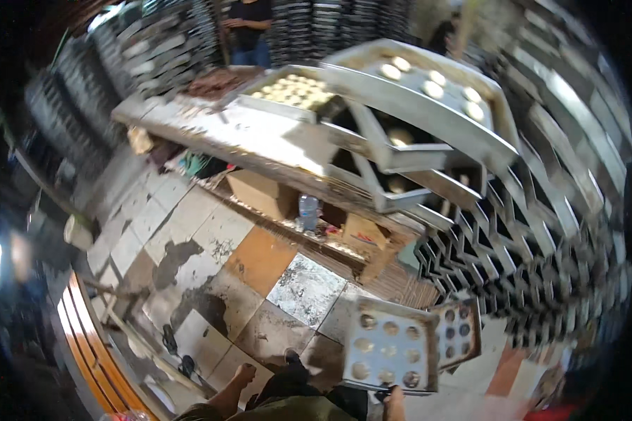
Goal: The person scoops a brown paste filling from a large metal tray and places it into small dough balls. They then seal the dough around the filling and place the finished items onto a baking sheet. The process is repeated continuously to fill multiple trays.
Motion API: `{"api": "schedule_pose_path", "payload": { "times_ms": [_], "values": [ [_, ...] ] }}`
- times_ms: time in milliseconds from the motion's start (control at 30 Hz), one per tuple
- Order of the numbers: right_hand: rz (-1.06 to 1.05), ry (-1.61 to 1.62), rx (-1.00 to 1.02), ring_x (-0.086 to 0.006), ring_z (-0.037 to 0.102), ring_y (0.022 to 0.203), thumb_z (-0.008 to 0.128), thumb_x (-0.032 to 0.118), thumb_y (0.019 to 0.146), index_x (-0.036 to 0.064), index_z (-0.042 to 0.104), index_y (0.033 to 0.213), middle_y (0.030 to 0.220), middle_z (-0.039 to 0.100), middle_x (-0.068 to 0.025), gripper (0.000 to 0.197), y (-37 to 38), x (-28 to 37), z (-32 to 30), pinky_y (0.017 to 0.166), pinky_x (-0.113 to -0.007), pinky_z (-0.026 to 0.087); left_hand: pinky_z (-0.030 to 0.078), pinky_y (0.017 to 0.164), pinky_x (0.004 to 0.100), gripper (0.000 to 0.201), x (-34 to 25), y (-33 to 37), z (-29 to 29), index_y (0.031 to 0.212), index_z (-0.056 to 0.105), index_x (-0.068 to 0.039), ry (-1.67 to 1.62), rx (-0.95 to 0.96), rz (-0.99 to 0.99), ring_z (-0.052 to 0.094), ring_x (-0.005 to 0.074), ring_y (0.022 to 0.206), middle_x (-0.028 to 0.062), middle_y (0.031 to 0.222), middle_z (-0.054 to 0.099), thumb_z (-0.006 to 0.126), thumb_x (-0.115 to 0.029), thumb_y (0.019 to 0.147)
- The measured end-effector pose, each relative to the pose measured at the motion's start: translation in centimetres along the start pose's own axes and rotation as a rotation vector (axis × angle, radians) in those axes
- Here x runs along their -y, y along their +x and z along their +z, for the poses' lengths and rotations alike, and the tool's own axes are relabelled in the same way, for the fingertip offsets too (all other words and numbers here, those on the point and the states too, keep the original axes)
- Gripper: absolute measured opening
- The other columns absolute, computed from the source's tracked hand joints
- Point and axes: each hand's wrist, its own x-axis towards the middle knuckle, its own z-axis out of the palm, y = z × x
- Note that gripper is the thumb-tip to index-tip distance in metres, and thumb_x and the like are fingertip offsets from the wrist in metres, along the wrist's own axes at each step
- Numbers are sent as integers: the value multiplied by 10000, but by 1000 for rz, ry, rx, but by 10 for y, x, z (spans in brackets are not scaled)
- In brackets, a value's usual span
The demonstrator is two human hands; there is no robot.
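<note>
My right hand is closed at the near edge of a square metal baking tray, with a small dark piece, perhaps cloth, beside the fingers. Rows of round, darkened spots mark the tray's pale inside. Partly behind its right side is a second, smaller-looking tray with dark round spots. My left hand hangs over the tiled floor, apart from the trays. Its fingers are curled in, and nothing shows in them.
A floury worktable carries a tray of pale dough balls. Stacked trays rise at its right end; more stacks line the right side. A slatted orange bench stands at left. A person stands behind the table.
</note>
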Motion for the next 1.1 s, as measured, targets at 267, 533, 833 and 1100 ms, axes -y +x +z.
{"api": "schedule_pose_path", "payload": {
  "times_ms": [267,533,833,1100],
  "values": [
    [296,-870,361,-356,551,728,500,97,706,33,477,840,869,540,-174,150,-179,-54,347,623,-521,510,339,966,442,764,-91,-104,-109,1390,283,-106,-780,-282,515,299,283,1301,132,1386,366,363,-646,855],
    [-446,-1417,938,-173,575,799,561,106,730,-74,550,1087,885,611,-103,400,-378,-55,586,758,-263,470,325,1004,398,664,-189,-263,-152,1284,411,-9,-1077,-249,1418,423,274,1176,139,1260,467,313,-546,906],
    [-1213,-571,1141,-179,542,977,559,39,699,-24,370,1328,1184,510,-128,660,-562,90,670,849,-277,436,465,821,384,415,-513,-347,-142,1184,486,-57,-415,-1138,1787,557,233,949,113,1120,528,417,-358,907],
    [-1472,-239,593,-177,598,775,463,159,755,25,500,1209,929,594,-102,475,-585,228,657,671,-289,488,357,892,278,228,-827,-399,123,1000,560,-77,-324,539,1668,495,140,967,33,1001,557,618,-180,805]
  ]
}}
